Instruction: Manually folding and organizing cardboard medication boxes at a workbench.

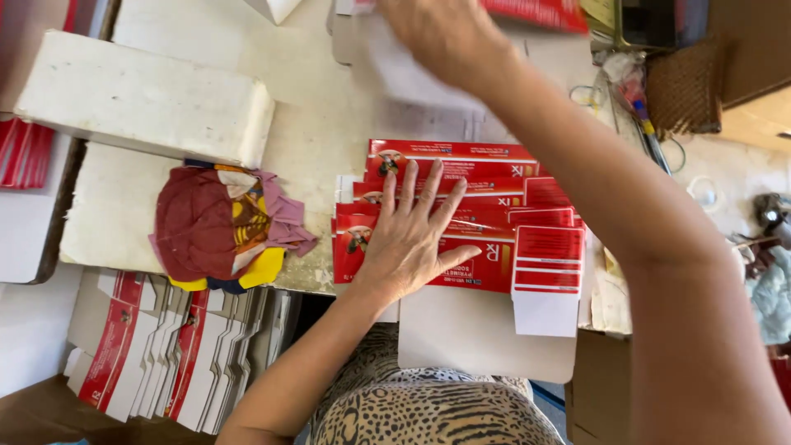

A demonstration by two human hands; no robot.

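Red cartons (478, 222) under flat open left hand (409, 239); right hand (445, 33) blurred, grip unclear.

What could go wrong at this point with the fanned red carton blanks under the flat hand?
The left hand only presses flat on the fanned red carton blanks, so they could slide out of order. The lowest blanks overhang the table edge and might tip off. The right hand, reaching far over a white sheet, could drag its forearm across the stack.
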